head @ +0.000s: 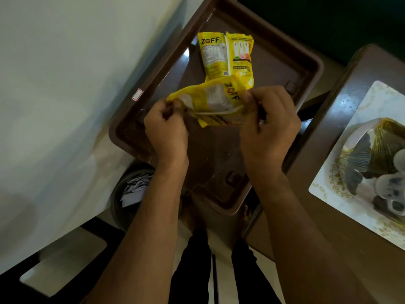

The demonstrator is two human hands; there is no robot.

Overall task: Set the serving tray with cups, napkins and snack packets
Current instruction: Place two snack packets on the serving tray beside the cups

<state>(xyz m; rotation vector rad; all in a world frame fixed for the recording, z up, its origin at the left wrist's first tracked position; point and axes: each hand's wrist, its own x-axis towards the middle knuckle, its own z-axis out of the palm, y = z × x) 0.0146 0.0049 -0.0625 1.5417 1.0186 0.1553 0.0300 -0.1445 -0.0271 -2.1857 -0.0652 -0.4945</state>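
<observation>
Here yellow packet point(215, 102) above brown tray point(315, 69), left hand point(167, 130) and right hand point(268, 126) pinching its ends. Seems light, soft, crinkly, maybe slippery; best hold by sealed edges. Second packet point(226, 54) lies flat in tray.

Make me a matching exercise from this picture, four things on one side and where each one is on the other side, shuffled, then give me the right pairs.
Things:
1. flat yellow packet
2. crumpled yellow packet
3. patterned white plate
4. dark bin

Places:
A. on the brown surface at the right
B. on the floor, below the brown tray's near-left corner
C. lying in the tray's far part
D. held between left hand and right hand above the tray

Pairs: 1-C, 2-D, 3-A, 4-B
</observation>
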